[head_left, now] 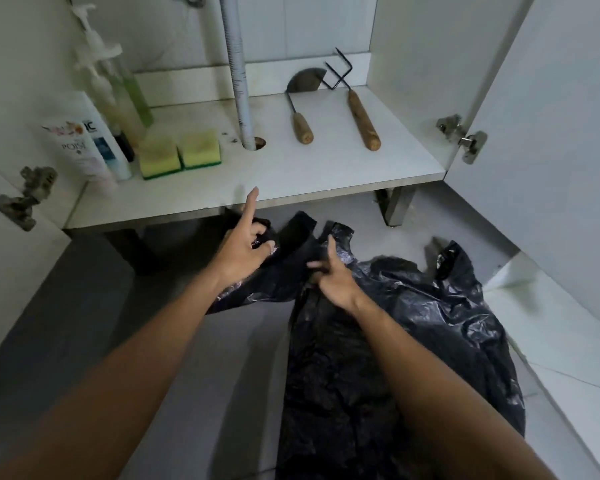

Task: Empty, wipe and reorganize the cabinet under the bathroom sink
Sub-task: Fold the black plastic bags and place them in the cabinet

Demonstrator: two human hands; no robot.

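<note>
A large black plastic bag (pixel 413 334) lies crumpled on the grey floor in front of the open cabinet. My left hand (pixel 246 247) grips one of the bag's handles with its lower fingers, the index finger pointing up toward the shelf edge. My right hand (pixel 329 275) pinches the other handle, index finger raised. On the white cabinet shelf (pixel 291 188) stand several bottles (pixel 94 147) at the left, two yellow-green sponges (pixel 179 152) beside them, and two wooden-handled garden tools (pixel 336 112) at the right.
A grey drain pipe (pixel 238 71) runs down through a hole in the shelf. Both cabinet doors are swung open, with metal hinges at the left (pixel 25 199) and right (pixel 463 136). A white raised ledge (pixel 551 323) borders the floor at the right.
</note>
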